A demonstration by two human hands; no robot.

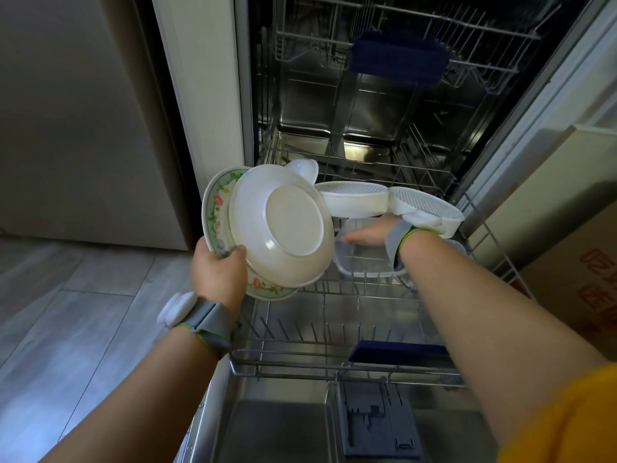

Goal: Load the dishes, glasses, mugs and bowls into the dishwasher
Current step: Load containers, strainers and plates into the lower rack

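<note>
1. The left hand [218, 272] grips a stack of dishes by its lower-left edge, thumb curled over the front and fingers hidden behind. A grey wrist strap [205, 324] with a white pod sits just below that hand.
2. The stack is tilted nearly on edge, held over the left side of the pulled-out lower rack [334, 345]. At the back, against the palm, is a plate [213, 208] with a green floral rim; in front of it, above and right of the thumb, is a white bowl [283, 225] with its underside facing the camera. A small white rounded piece [302, 168] shows above the bowl's top edge; what it is cannot be told.
3. Right of the bowl, the right hand [369, 233] reaches down into the rack with fingers stretched out fairly straight, resting on or inside a clear plastic container [364, 260]. Whether the fingers actually grasp it cannot be told; nothing is plainly pinched.
4. Just above that hand lie two white oval dishes with mesh-patterned tops [354, 198], side by side and touching, the right one tilted down toward the wrist.
5. Further right, beyond the forearm, stands a cardboard box [581, 279] beside the dishwasher [367, 95].
6. A yellow sleeve [567, 419] shows at the lower right.
</note>
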